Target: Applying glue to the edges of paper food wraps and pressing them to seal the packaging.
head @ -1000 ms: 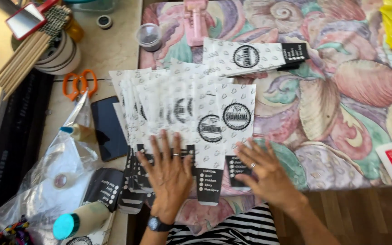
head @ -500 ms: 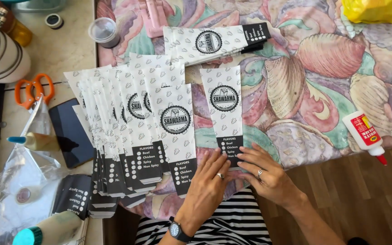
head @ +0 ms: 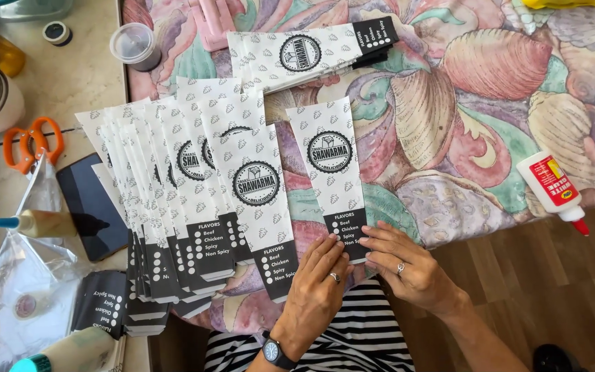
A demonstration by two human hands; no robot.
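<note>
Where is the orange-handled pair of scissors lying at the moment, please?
In the head view the scissors lie far left on the pale table, just above the dark phone.

The paper sleeve point(head: 332, 172) was white with small grey leaf marks, a black round stamp and a black end; the tablecloth point(head: 463, 103) showed pink, green and purple shells; the scissors point(head: 30, 141) had orange handles; the glue bottle point(head: 554, 189) was white with red
</note>
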